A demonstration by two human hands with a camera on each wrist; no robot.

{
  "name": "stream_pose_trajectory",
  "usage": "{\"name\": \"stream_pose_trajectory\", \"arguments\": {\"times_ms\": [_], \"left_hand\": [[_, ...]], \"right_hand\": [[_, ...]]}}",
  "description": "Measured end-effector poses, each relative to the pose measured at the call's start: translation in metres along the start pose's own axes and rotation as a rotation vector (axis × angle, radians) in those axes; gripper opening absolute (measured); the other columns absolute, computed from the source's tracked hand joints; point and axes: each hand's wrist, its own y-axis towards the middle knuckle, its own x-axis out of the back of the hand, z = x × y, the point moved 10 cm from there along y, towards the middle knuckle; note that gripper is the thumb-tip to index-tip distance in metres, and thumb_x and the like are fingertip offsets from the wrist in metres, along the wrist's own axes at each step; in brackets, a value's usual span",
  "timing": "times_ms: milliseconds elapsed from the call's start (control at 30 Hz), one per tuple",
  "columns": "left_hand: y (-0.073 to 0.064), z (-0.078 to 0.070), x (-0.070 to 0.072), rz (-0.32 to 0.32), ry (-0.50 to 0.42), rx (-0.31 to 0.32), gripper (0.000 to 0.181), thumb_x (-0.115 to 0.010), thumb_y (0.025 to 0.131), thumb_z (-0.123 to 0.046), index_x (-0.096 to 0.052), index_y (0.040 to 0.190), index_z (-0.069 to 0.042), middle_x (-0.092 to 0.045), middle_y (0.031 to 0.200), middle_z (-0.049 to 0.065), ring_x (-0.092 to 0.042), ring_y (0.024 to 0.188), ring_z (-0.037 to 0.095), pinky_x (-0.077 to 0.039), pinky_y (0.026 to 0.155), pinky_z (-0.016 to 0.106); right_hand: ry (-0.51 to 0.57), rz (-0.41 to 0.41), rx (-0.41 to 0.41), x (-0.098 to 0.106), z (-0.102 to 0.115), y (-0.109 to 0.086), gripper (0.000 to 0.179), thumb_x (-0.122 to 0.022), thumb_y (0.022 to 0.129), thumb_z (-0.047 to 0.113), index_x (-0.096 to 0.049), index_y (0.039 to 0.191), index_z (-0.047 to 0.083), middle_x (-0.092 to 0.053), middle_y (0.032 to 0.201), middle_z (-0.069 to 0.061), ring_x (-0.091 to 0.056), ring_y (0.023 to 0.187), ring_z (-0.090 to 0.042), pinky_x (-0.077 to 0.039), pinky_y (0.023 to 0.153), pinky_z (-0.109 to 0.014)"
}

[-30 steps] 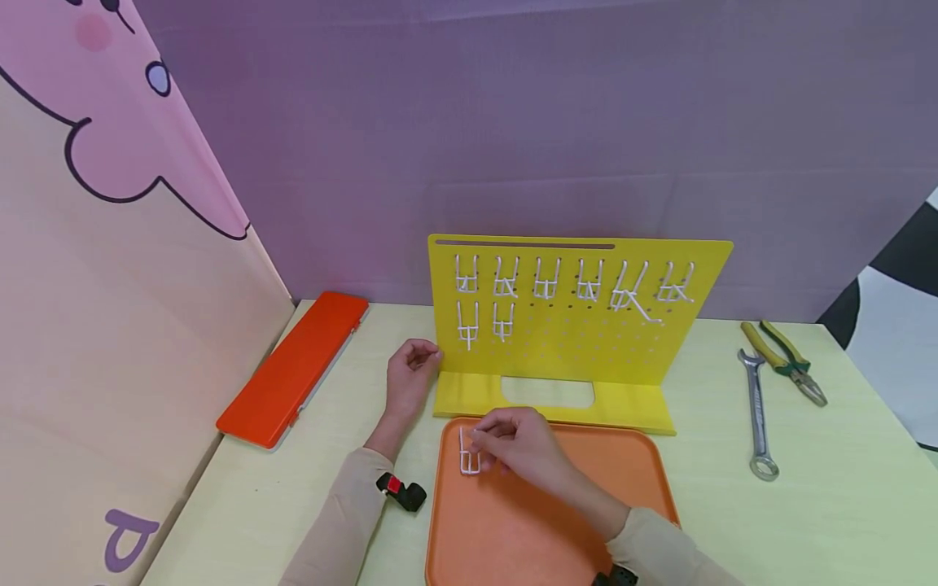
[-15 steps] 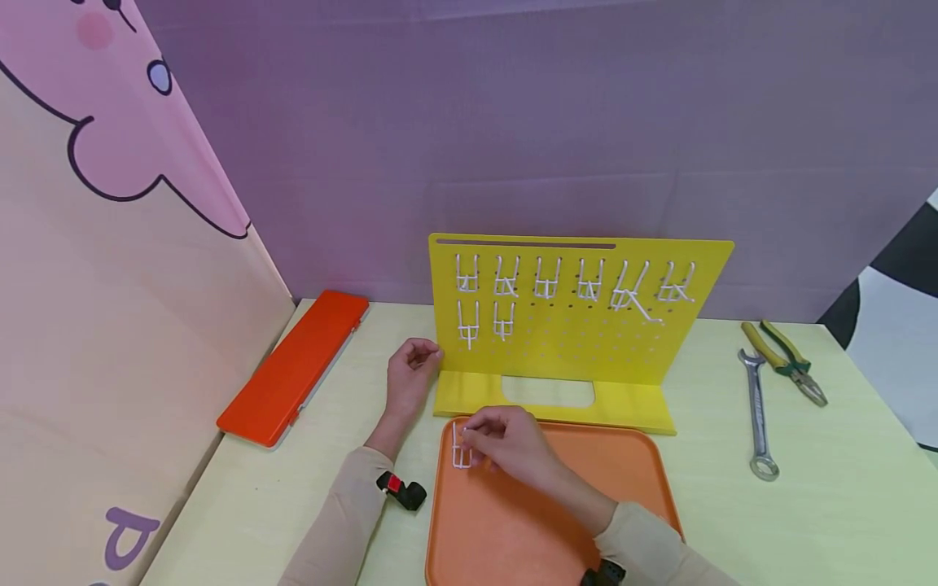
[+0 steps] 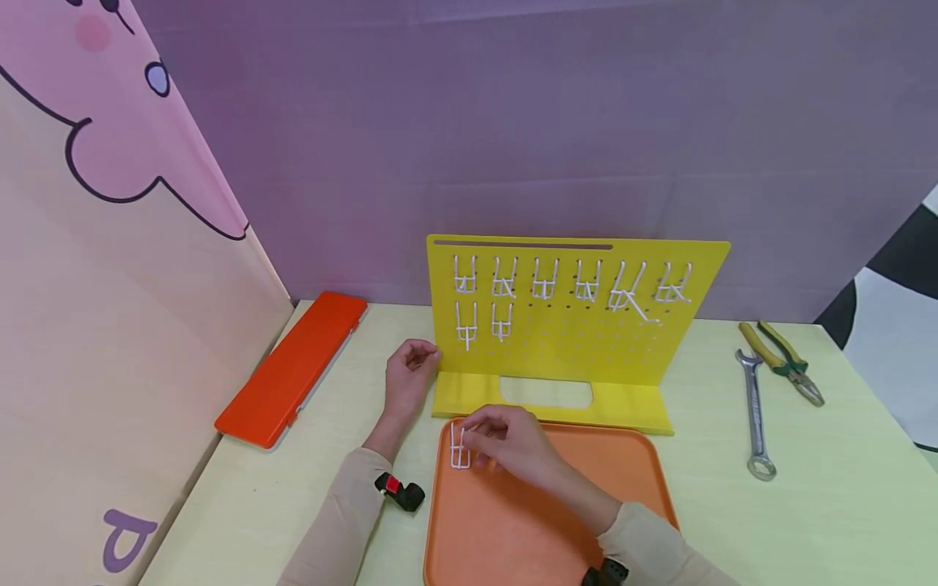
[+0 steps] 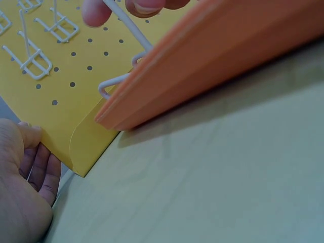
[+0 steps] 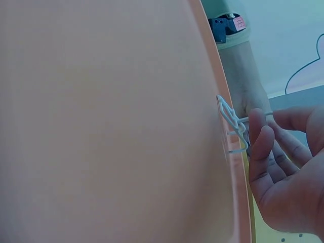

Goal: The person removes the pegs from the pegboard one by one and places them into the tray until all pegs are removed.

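My left hand (image 3: 410, 378) pinches the left edge of a yellow pegboard (image 3: 557, 346), its thumb on the front face in the left wrist view. Several white wire hooks hang in the board's top row, and two more hang below at the left. Over the far left corner of an orange tray (image 3: 469, 537), my right hand (image 3: 513, 443) grips a white wire pegboard hook (image 3: 460, 468) between thumb and fingers. The right wrist view shows the hook's looped end (image 5: 230, 117) sticking out past the fingertips, close over the tray's rim.
A red flat case (image 3: 293, 370) lies at the left by the wall. On the right are a combination wrench (image 3: 756, 415) and pliers (image 3: 787, 366) with yellow-green handles. A purple backdrop (image 3: 557, 122) stands behind the table, and the tray sits right against the board's base.
My right hand has shifted slightly left and away from me, carrying the hook, then nearly stopped. The left hand has stayed at the pegboard's edge.
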Motion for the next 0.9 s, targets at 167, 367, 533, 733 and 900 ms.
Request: {"name": "stream_pose_trajectory", "arguments": {"times_ms": [167, 367, 533, 733, 900], "left_hand": [[0.001, 0.001, -0.002, 0.004, -0.005, 0.007, 0.010, -0.076, 0.103, 0.000, -0.072, 0.102, -0.009, -0.071, 0.105, 0.013, -0.066, 0.095, 0.019, -0.056, 0.083, 0.017], [0.001, -0.001, 0.000, 0.003, -0.010, -0.020, 0.006, -0.075, 0.102, 0.004, -0.072, 0.105, 0.000, -0.072, 0.103, 0.015, -0.066, 0.091, 0.016, -0.056, 0.082, 0.017], [0.002, -0.002, 0.001, 0.001, -0.035, -0.028, 0.007, -0.075, 0.101, 0.007, -0.071, 0.103, 0.002, -0.072, 0.102, 0.019, -0.065, 0.088, 0.013, -0.055, 0.081, 0.017], [0.002, -0.001, 0.001, 0.001, -0.034, -0.025, 0.008, -0.075, 0.101, 0.007, -0.070, 0.107, 0.008, -0.071, 0.103, 0.020, -0.065, 0.088, 0.013, -0.054, 0.081, 0.016], [0.002, 0.000, -0.001, 0.005, -0.021, -0.018, 0.008, -0.074, 0.102, 0.006, -0.070, 0.109, 0.007, -0.071, 0.106, 0.022, -0.065, 0.090, 0.015, -0.055, 0.082, 0.016]], "right_hand": [[-0.004, 0.000, 0.016, 0.005, 0.005, -0.001, 0.020, -0.079, 0.102, 0.009, -0.078, 0.119, -0.003, -0.077, 0.090, -0.022, -0.074, 0.070, -0.033, -0.059, 0.056, -0.032], [-0.027, -0.054, 0.060, 0.020, 0.016, 0.002, 0.021, -0.078, 0.102, 0.007, -0.077, 0.121, -0.004, -0.078, 0.093, -0.024, -0.074, 0.073, -0.043, -0.057, 0.055, -0.033], [-0.021, -0.097, 0.096, 0.032, 0.026, 0.004, 0.019, -0.076, 0.104, 0.006, -0.077, 0.121, -0.004, -0.078, 0.098, -0.026, -0.074, 0.076, -0.047, -0.054, 0.056, -0.032], [-0.003, -0.174, 0.133, 0.048, 0.037, 0.005, 0.015, -0.075, 0.104, 0.003, -0.079, 0.119, 0.001, -0.077, 0.097, -0.024, -0.073, 0.072, -0.036, -0.054, 0.056, -0.031], [0.048, -0.270, 0.216, 0.066, 0.052, 0.003, 0.014, -0.075, 0.104, 0.002, -0.079, 0.117, -0.002, -0.076, 0.096, -0.022, -0.072, 0.070, -0.018, -0.052, 0.056, -0.027]]}}
